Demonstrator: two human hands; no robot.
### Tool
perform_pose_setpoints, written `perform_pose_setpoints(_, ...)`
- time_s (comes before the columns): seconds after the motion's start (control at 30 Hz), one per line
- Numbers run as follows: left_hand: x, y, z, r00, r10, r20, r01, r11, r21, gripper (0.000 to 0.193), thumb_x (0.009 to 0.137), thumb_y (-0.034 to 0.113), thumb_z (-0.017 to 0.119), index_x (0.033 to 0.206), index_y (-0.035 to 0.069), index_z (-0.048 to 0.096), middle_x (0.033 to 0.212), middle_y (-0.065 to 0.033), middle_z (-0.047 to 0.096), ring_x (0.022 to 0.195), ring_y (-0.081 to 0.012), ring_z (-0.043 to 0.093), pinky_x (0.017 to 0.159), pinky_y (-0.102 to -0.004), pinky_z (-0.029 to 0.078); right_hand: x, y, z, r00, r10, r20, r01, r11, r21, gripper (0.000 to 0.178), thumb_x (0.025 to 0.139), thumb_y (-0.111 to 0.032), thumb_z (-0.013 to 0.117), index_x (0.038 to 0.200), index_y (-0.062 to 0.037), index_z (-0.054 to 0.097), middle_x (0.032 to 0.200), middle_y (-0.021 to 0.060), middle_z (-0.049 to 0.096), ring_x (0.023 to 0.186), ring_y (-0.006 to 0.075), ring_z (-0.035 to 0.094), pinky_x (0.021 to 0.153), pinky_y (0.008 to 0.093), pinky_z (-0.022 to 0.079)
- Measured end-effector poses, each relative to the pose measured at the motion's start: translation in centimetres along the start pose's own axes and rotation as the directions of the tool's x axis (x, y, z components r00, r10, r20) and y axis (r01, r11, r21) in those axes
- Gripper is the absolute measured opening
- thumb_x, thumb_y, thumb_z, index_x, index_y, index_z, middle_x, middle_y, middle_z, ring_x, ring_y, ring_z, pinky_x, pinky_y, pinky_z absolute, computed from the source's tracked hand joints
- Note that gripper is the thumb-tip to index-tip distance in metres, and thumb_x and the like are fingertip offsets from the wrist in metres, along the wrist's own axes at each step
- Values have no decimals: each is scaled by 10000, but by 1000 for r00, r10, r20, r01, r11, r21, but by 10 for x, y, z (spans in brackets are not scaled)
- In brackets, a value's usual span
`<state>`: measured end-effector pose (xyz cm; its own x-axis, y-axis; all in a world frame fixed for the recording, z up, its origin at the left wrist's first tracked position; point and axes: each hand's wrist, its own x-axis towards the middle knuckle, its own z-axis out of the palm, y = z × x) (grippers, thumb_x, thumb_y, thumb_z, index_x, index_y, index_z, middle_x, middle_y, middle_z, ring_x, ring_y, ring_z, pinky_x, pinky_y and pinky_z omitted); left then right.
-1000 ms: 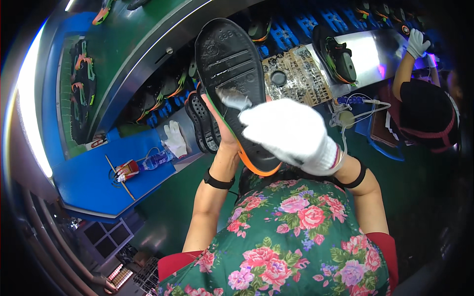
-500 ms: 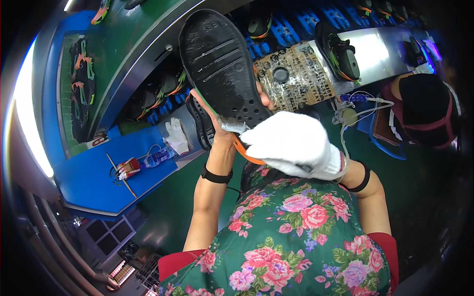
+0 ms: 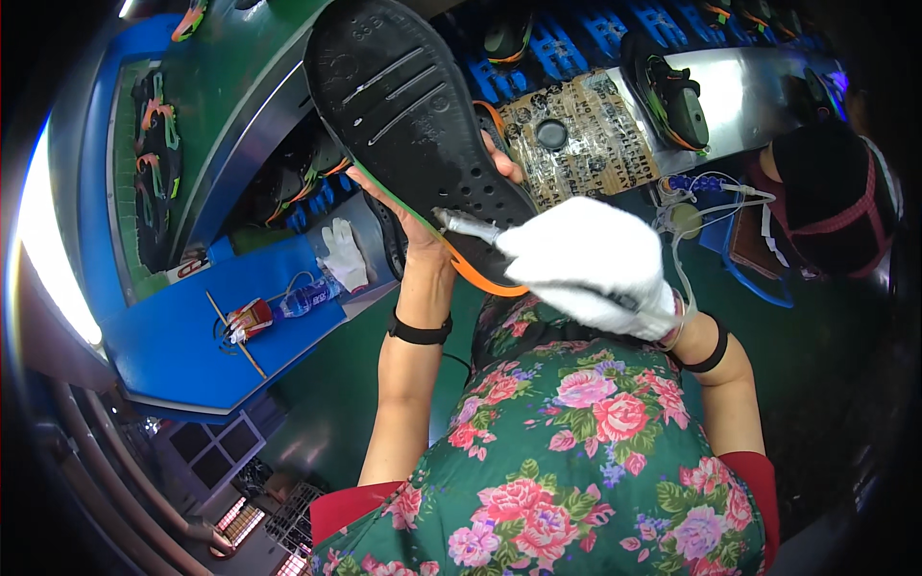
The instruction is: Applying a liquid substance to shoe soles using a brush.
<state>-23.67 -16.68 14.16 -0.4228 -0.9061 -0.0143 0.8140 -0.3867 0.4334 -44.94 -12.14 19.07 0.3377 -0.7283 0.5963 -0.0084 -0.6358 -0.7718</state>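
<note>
A black shoe sole [image 3: 408, 115] is tilted up in front of me, its underside toward me, with grooves, small round holes and an orange and green edge. My bare left hand [image 3: 418, 230] grips it from beneath, thumb along the left edge and fingertips showing at the right. My right hand [image 3: 591, 259], in a white glove, is closed around a slim pale brush [image 3: 466, 227] with a dark tip. That tip lies at the sole's near left edge. A thin clear tube [image 3: 684, 288] loops by my right wrist. Most of the gloved fingers are hidden.
A taped cardboard sheet [image 3: 576, 144] with a round black piece lies on the metal ledge, beside a black sandal [image 3: 672, 110]. Left, a blue table [image 3: 173, 355] bears a bottle [image 3: 307, 296] and a white glove [image 3: 344, 254]. A person [image 3: 831, 202] is at the right.
The sole has shifted left and up in the picture. My right hand has drawn slightly right, and the brush, mostly covered before, now shows along its length.
</note>
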Motion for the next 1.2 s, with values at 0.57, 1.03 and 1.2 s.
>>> perform_pose_setpoints(0.57, 7, 12, -4, 995, 24, 99, -26, 999, 23, 1230, 646, 985, 559, 1254, -84, 527, 1048, -223, 664, 1105, -399, 650, 913, -515, 584, -9, 5, 2, 964, 266, 23, -259, 908, 330, 216, 791, 4, 808, 998, -59, 794, 1021, 105, 784, 934, 251, 757, 828, 342, 597)
perform_pose_setpoints(1.03, 26, 24, 5, 962, 76, 264, -95, 994, 58, 1059, 752, 854, 644, 1199, -102, 564, 1064, -237, 662, 1035, -382, 685, 980, -497, 540, -9, 3, -3, 973, 232, 6, -229, 957, 180, 229, 783, 0, 810, 1008, -41, 791, 1027, 129, 780, 900, 261, 750, 790, 352, 587)
perform_pose_setpoints(1.2, 31, 26, 6, 964, 103, 245, -131, 986, 102, 1361, 474, 1070, 479, 1226, -59, 584, 1011, -235, 667, 961, -345, 710, 846, -440, 608, -7, -3, -3, 990, 130, 63, -133, 990, 54, 254, 785, -8, 804, 1033, -56, 792, 1042, 113, 781, 915, 282, 747, 782, 358, 588)
